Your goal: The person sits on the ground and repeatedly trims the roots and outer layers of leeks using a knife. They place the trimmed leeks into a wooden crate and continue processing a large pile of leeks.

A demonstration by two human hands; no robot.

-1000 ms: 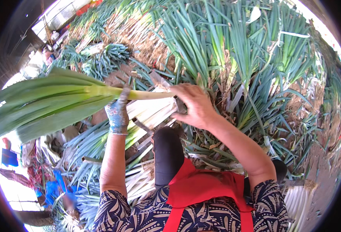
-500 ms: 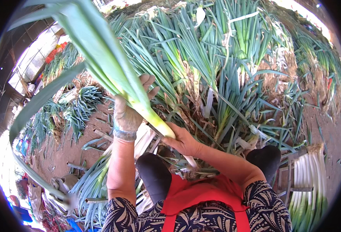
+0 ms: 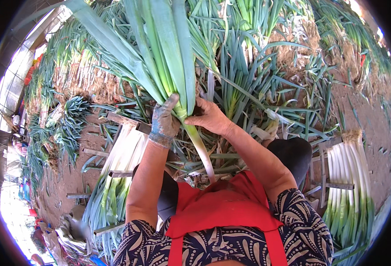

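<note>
A large leek (image 3: 199, 142) slants in front of me, with its broad green leaves fanning up and away and its white end pointing down toward my red apron. My left hand (image 3: 165, 122), in a stained grey-blue glove, is closed round the stalk where the leaves begin to part. On the other side of the stalk my bare right hand (image 3: 209, 117) pinches it at about the same height, thumb and fingers at the base of the outer leaves. The fingertips of my right hand are partly hidden behind the leaves.
Trimmed leeks (image 3: 123, 153) lie in a wooden rack (image 3: 121, 174) on my left, and a similar bundle (image 3: 347, 168) rests on a rack (image 3: 337, 186) at my right. Heaps of untrimmed leeks (image 3: 235, 75) with dry roots lie ahead. Loose leaves cover the ground between my knees.
The leek has swung from leaning left to more upright, with its white end lower and nearer my apron. My right hand has moved up the stalk from the white end to the leaf base.
</note>
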